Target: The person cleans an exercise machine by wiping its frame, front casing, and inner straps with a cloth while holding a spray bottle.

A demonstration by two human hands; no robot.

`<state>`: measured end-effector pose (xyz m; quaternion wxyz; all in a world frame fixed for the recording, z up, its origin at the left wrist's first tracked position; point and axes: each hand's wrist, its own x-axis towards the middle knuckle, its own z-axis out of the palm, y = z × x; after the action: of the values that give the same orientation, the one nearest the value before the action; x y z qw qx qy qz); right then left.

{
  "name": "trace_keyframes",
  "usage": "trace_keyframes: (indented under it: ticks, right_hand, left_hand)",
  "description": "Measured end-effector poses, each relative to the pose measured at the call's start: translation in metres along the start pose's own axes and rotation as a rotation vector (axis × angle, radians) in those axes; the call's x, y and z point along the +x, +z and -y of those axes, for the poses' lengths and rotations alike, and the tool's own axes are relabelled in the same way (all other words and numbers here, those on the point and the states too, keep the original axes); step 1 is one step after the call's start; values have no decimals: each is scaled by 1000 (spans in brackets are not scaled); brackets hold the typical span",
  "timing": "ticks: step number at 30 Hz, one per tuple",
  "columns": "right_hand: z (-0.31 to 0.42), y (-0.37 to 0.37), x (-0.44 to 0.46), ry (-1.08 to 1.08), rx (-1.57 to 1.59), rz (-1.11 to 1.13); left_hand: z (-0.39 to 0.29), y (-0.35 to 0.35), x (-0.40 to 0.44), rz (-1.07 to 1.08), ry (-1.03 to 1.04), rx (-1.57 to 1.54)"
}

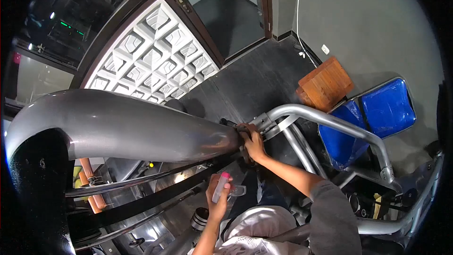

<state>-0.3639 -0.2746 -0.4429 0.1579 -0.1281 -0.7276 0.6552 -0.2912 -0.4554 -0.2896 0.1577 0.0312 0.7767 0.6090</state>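
Observation:
My left hand [214, 203] is closed round a small clear bottle [220, 190] with a pink top, held upright at a slight tilt. A clear plastic piece [239, 190] shows beside the bottle; whether it belongs to it I cannot tell. My right hand [254, 145] reaches to the end of a thick grey metal tube [155, 125] on an exercise machine. Its fingers curl at the dark joint there, next to a silver bracket [264, 125]. Something dark lies at the fingertips, but its kind is hidden.
Silver bent tubes [330, 115] of the machine run to the right. Blue seats [388, 106] and a wooden box [325, 84] stand by the grey wall. A glass door [222, 14] and a white patterned panel [155, 56] are ahead. Black bars [151, 203] cross at lower left.

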Motion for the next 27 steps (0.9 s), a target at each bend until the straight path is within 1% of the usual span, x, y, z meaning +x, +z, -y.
trace_keyframes:
  ticks: [2,3,5,7,8,9,10,12,14,15,16,18,19,20,22,24,26,27]
  right_hand:
    - [-25,1,1,234,-184,60]
    - [-58,7,-1,226,-275,43]
    - [-89,12,-4,235,-320,40]
    - [-82,10,-2,242,-365,36]
    - [-78,7,-3,263,-360,89]
    - [-66,2,0,281,-357,137]
    - [-45,-4,1,280,-358,133]
    - [-6,-13,0,246,-31,105]
    - [-47,11,-24,271,129,-68]
    - [-38,11,-26,220,295,-68]
    - [-38,15,-28,222,293,-64]
    - [-38,19,-35,280,55,-148]
    - [-85,38,-42,276,-24,-233]
    - [-92,37,-43,274,-27,-230]
    - [-100,34,-43,563,54,-148]
    - [-108,43,-43,586,28,-185]
    - [-130,48,-39,604,-7,-220]
    - [-151,49,-31,733,165,-174]
  left_hand:
    - [-2,2,-1,-33,11,-43]
    - [-2,1,-1,-45,31,-27]
    - [-2,-1,0,-55,48,-11]
    - [-2,-3,1,-26,-7,-59]
    - [0,-4,0,-26,-9,-58]
    - [3,-5,1,-27,32,-25]
    - [5,-6,3,-27,73,8]
    - [4,-5,1,-30,39,-14]
    - [3,-4,1,-39,7,-38]
    - [2,-4,1,-44,19,-59]
    - [2,-4,0,-50,30,-80]
    - [0,-4,-4,-65,10,-83]
    - [-1,-4,-5,-77,-7,-83]
    - [-1,-3,-6,-79,-6,-86]
    - [-2,1,-8,-135,37,-158]
    - [-1,-5,-8,-121,84,-112]
    - [6,-11,-10,-110,131,-73]
    - [14,-15,-10,-91,121,-60]
